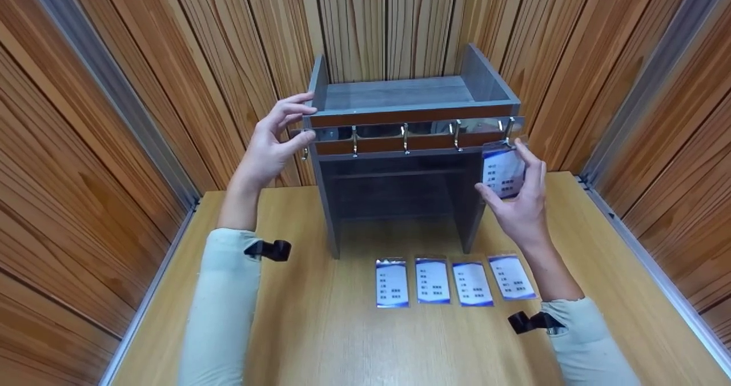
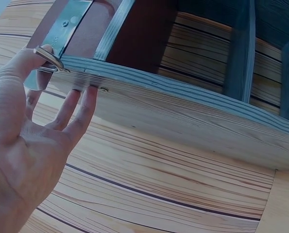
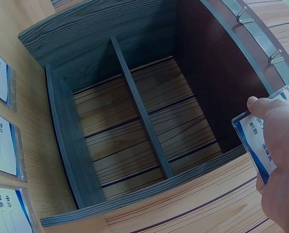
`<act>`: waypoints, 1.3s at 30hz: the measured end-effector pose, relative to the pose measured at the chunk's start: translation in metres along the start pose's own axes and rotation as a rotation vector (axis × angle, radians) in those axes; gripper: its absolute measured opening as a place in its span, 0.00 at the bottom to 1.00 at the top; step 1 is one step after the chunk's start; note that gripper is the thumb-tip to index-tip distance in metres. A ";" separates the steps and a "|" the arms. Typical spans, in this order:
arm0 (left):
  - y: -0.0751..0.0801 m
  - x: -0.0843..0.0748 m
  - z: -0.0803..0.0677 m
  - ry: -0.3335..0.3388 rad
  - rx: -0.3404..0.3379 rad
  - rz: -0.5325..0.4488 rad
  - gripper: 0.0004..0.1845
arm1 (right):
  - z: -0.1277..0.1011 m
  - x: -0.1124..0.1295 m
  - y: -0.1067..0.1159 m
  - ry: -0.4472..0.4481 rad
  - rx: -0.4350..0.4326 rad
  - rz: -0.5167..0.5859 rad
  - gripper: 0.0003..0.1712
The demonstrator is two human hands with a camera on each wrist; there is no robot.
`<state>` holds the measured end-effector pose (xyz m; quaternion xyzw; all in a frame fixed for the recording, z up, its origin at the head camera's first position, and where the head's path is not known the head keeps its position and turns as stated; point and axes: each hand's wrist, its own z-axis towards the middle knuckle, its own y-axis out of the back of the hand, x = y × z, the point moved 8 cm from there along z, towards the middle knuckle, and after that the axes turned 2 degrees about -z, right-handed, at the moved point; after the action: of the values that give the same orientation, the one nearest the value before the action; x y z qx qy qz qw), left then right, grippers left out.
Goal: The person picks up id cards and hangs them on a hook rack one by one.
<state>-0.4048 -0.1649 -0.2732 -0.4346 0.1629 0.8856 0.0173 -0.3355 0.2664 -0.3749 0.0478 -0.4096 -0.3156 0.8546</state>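
Note:
A metal hook rail (image 1: 422,129) with several hooks runs across the front of a grey wooden shelf unit (image 1: 400,92). At the rail's left end my left hand (image 1: 265,146) grips the rail, its thumb in front by the end hook (image 2: 49,57); two fingers touch the shelf's side panel (image 2: 173,119). My right hand (image 1: 525,203) pinches a badge card (image 1: 502,172) in a clear sleeve between thumb and fingers. The card hangs upright just below the rightmost hook (image 1: 508,130), its top edge right at the hook and an index fingertip there.
Several similar badge cards lie in a row on the wooden table, including a leftmost one (image 1: 392,283) and a tilted rightmost one (image 1: 512,277). Wood-plank walls (image 1: 114,117) enclose the table (image 1: 320,340) on three sides. The shelf unit stands near the back wall.

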 end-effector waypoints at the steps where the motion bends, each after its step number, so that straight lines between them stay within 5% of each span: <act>1: 0.000 0.000 0.000 -0.001 0.001 -0.001 0.18 | 0.000 0.000 0.001 -0.002 -0.007 0.002 0.52; 17: -0.006 0.000 0.004 0.020 0.007 -0.035 0.18 | -0.015 -0.002 0.010 0.054 -0.062 -0.005 0.51; 39: -0.008 0.000 0.005 0.022 0.011 -0.034 0.18 | -0.057 -0.042 0.017 0.047 -0.018 -0.015 0.53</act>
<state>-0.4067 -0.1561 -0.2724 -0.4470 0.1605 0.8794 0.0329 -0.3046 0.2939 -0.4347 0.0505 -0.3860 -0.3245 0.8621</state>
